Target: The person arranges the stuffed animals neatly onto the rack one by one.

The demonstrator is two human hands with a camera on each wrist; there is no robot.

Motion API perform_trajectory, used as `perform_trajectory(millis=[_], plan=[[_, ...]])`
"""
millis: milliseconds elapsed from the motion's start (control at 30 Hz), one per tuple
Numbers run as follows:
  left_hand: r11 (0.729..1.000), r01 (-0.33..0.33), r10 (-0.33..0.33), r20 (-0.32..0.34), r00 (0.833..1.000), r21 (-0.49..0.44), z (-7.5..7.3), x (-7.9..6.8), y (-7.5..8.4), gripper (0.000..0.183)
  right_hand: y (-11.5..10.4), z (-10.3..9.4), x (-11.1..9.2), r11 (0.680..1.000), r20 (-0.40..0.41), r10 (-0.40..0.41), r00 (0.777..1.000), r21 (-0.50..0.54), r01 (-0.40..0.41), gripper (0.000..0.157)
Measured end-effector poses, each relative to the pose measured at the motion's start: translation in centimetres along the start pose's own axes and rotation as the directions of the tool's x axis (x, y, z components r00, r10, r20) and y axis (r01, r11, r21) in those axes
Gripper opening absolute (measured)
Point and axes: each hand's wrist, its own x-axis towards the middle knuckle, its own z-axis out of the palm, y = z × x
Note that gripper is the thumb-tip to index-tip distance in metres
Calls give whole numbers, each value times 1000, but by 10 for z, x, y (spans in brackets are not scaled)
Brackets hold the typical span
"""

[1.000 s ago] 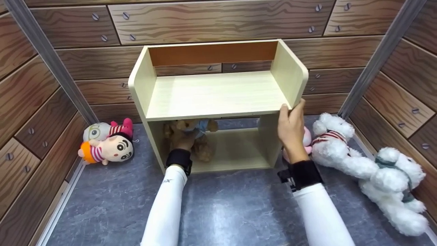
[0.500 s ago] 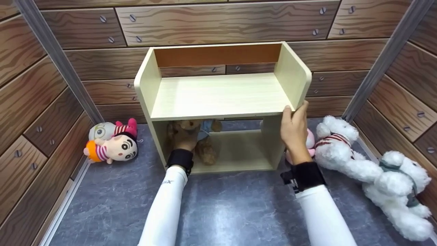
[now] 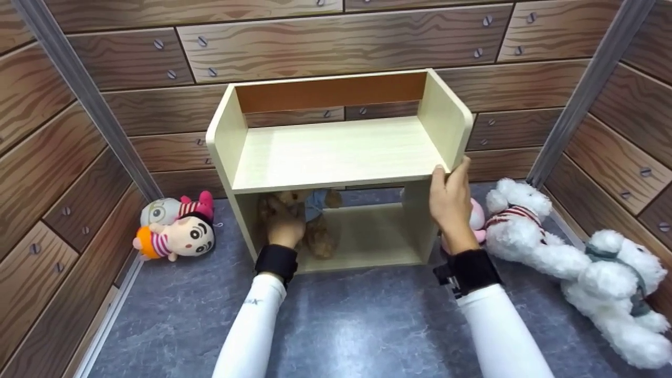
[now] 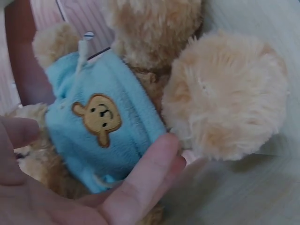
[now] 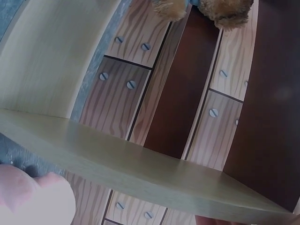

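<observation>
In the head view a light wood shelf unit (image 3: 336, 152) stands on the floor with two levels. A brown teddy bear (image 3: 318, 239) sits at the left of its lower level; its blue top (image 4: 89, 136) with a stitched bear face fills much of the left wrist view. My left hand (image 3: 286, 228) reaches in at the bear, fingers loosely extended across the blue top. With my right hand (image 3: 450, 207) I grip the unit's right side panel (image 5: 140, 168), thumb at the upper board's front corner. Most of that hand is hidden in the right wrist view.
Left on the floor lie a doll in a striped shirt (image 3: 178, 236) and a pink-legged plush (image 3: 197, 205). To the right are two white plush bears (image 3: 514, 210) and a pink plush (image 3: 476, 215), partly behind my right hand. Wood-patterned walls (image 3: 341, 44) enclose the floor.
My left hand has shifted slightly left over the bear, its fingers looser and showing more. The bear stays in the lower level. My right hand keeps its grip; the head view has shifted a little.
</observation>
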Motion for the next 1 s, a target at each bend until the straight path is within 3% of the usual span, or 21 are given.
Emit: perform_trajectory(millis=[233, 333, 400, 500, 600, 767, 900, 1000], plan=[[999, 2, 2, 126, 992, -35, -22, -18, 2, 91, 3, 0, -4, 1000, 35, -2, 999, -21, 3, 68], [999, -3, 11, 160, 987, -52, -31, -34, 0, 89, 18, -4, -13, 990, 45, -54, 998, -125, 59, 71], [999, -6, 15, 172, 985, -53, -34, -47, -4, 87, 35, -10, -22, 963, 52, -119, 992, -237, 128, 66], [998, -24, 35, 174, 984, -63, -31, -65, -7, 83, 66, -29, -30, 891, 42, -218, 975, -399, 216, 49], [996, -50, 61, 145, 987, -80, -29, -79, -12, 78, 93, -46, -32, 844, 30, -292, 956, -462, 272, 35], [993, -72, 83, 111, 990, -95, -28, -96, -24, 71, 123, -67, -25, 776, 15, -365, 931, -547, 313, 29], [998, -56, 60, 116, 991, -38, -31, -104, -31, 64, 139, -80, -22, 718, 56, -319, 946, -637, 280, 25], [998, -65, 66, 108, 992, -9, -33, -105, -32, 58, 148, -89, -22, 711, 63, -197, 978, -678, 186, 25]])
